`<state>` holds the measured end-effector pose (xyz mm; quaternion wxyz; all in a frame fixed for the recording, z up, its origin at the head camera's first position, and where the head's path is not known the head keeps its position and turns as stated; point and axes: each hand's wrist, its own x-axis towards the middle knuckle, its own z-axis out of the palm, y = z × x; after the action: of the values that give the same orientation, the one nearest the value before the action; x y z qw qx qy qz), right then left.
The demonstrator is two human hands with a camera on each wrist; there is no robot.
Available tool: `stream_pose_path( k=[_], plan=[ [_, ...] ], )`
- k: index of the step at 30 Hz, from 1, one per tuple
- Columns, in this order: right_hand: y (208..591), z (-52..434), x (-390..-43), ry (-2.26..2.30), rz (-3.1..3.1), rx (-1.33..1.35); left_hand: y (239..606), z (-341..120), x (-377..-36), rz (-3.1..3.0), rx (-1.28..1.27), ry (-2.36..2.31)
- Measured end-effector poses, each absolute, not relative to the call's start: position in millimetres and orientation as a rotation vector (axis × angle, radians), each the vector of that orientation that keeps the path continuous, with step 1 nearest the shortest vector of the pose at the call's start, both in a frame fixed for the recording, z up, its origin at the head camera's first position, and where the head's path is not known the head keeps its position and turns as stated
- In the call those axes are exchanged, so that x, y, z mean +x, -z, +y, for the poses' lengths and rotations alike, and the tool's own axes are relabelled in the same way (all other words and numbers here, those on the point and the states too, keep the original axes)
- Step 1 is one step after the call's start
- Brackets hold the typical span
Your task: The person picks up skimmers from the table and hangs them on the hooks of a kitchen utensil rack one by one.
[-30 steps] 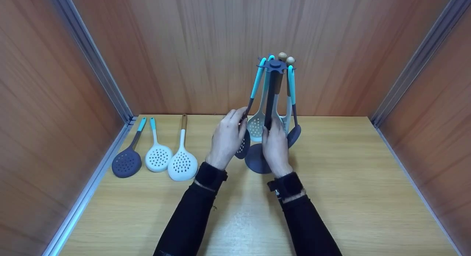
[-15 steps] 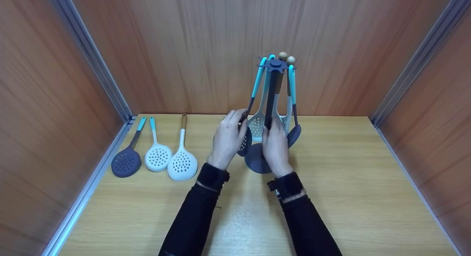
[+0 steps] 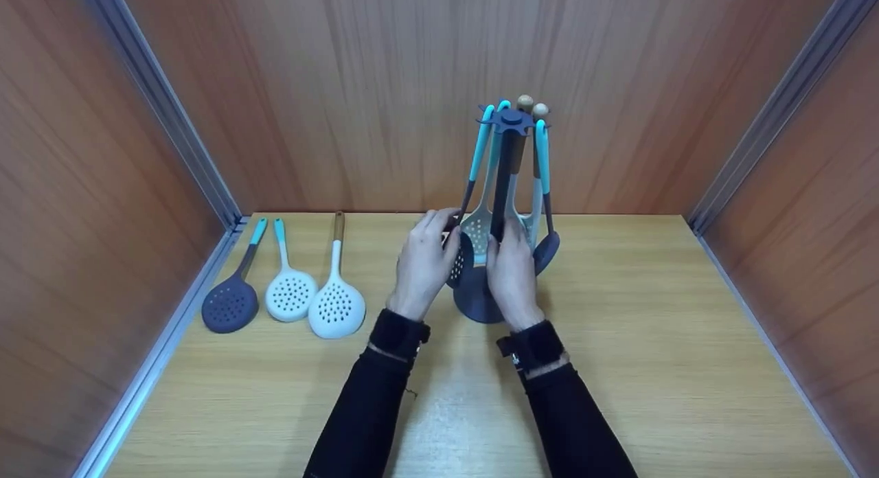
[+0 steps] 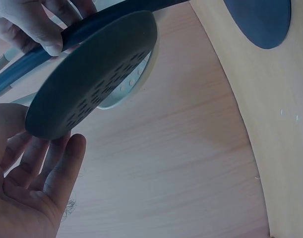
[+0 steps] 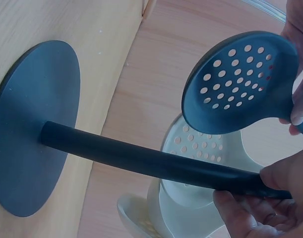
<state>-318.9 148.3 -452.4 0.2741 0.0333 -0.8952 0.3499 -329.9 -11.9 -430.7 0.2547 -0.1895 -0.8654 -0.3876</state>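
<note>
A dark grey utensil stand [image 3: 474, 303] rises from the tabletop, with several teal- and wood-handled utensils hanging from its top hub [image 3: 511, 121]. My right hand [image 3: 508, 248] grips the stand's pole [image 5: 156, 161] low down, its fingers [image 5: 255, 208] curled round it. My left hand [image 3: 439, 234] holds a dark perforated skimmer [image 3: 460, 262] that hangs by its teal handle on the stand's left side. In the left wrist view the skimmer's head [image 4: 91, 84] rests against my left fingers [image 4: 42, 168]. The stand's round base [image 5: 32, 129] sits flat on the table.
Three skimmers lie side by side at the table's left: a dark one [image 3: 230, 303], a white one [image 3: 290, 294] and a white one with a wooden handle [image 3: 336, 306]. A white skimmer [image 3: 477, 234] and a dark ladle [image 3: 547, 248] hang behind my hands. Wooden walls close three sides.
My left hand has lifted the dark skimmer's head slightly and drawn it closer to the pole. My right hand has kept its grip on the pole.
</note>
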Motion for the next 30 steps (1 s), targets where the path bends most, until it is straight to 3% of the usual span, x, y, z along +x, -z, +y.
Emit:
stream_pose_path(
  k=[30],
  plan=[
    [453.0, 147.5, -317.7, -0.953, -2.416, 0.073, 444.7, -16.1, -332.1, -2.364, -0.457, 1.117]
  ],
)
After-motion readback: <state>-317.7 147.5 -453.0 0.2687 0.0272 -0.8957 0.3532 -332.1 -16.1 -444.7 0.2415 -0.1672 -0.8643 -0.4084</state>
